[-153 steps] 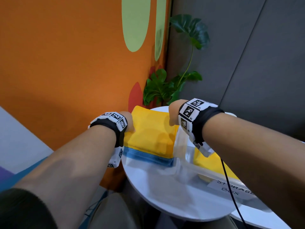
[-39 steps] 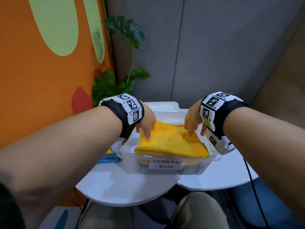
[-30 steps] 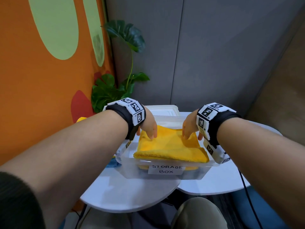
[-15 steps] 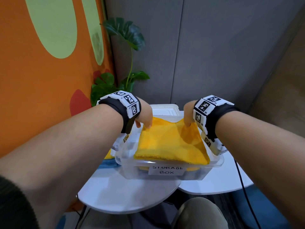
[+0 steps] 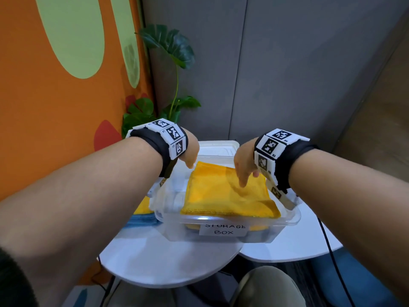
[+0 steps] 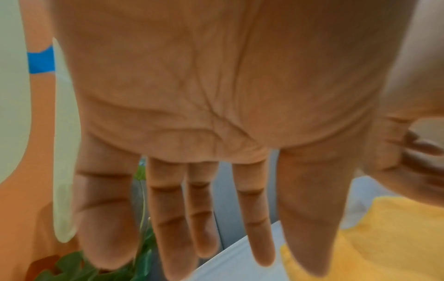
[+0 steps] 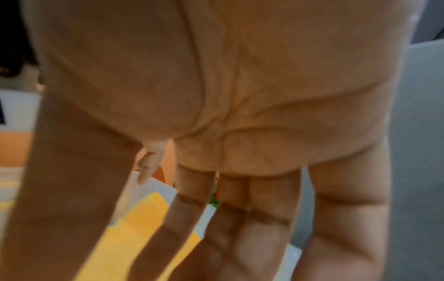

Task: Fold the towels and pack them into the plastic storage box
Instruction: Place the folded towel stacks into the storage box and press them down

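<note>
A clear plastic storage box [image 5: 223, 220] with a handwritten label stands on the white table [image 5: 168, 262]. A folded yellow towel [image 5: 223, 196] lies on top inside it, toward the right side, over another yellow towel below. My left hand [image 5: 190, 159] hovers at the towel's far left corner, its fingers [image 6: 310, 218] straight, holding nothing. My right hand [image 5: 244, 173] is over the towel's far right part, its straight fingers [image 7: 240, 228] on or just above the yellow towel [image 7: 134, 237].
A folded yellow towel on a blue towel [image 5: 143, 214] lies on the table left of the box. The box lid [image 5: 219, 147] sits behind it. A plant [image 5: 170, 63] and an orange wall stand at the back left. A black cable [image 5: 332, 251] hangs on the right.
Half a second ago both hands held up the towel's far edge. Now the towel lies flatter and further right in the box, and both hands have let go.
</note>
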Tool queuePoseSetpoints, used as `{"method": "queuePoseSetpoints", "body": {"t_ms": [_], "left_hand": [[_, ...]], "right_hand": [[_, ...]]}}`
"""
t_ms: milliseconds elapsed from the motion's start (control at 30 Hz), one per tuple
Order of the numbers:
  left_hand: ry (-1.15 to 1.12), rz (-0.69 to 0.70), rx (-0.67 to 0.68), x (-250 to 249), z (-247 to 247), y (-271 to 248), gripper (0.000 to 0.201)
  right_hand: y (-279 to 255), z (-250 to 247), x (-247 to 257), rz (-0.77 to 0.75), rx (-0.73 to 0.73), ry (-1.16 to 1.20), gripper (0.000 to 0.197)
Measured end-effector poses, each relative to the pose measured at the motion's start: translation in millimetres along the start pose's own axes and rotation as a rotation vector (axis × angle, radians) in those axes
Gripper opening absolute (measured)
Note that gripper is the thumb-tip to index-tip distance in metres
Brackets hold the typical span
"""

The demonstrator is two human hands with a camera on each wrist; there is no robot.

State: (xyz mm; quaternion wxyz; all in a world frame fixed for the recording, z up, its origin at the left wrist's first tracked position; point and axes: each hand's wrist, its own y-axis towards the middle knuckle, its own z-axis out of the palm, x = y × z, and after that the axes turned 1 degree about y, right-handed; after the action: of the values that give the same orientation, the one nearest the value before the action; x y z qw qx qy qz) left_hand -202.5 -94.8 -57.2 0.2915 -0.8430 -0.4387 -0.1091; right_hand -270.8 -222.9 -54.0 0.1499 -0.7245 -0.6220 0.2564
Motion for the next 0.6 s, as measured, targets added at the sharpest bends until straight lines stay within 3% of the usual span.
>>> {"method": "queuePoseSetpoints", "body": {"t_ms": [100, 167, 267, 467, 600], "left_hand": [[-0.032, -0.031, 0.065, 11.9, 14.3, 9.8, 0.04], [-0.039, -0.067, 0.152, 15.6, 23.4, 10.1, 0.033], [-0.051, -0.09, 0.158, 14.9, 30.4, 12.8, 0.039], [0.02, -0.06, 0.172, 14.5, 27.5, 11.4, 0.021], [0.04, -0.055, 0.199, 13.4, 27.9, 12.8, 0.023]], "right_hand": [[-1.6, 4.1, 12.2, -0.1, 0.148, 0.149, 0.05], [-5.9, 6.8, 23.8, -0.156, 0.148, 0.045, 0.071], [4.2, 11.8, 37.5, -0.22, 0.151, -0.07, 0.09], [16.2, 21.8, 55.9, -0.259, 0.129, -0.184, 0.06], [22.7, 37.8, 71.5, -0.266, 0.097, -0.558, 0.083]]}}
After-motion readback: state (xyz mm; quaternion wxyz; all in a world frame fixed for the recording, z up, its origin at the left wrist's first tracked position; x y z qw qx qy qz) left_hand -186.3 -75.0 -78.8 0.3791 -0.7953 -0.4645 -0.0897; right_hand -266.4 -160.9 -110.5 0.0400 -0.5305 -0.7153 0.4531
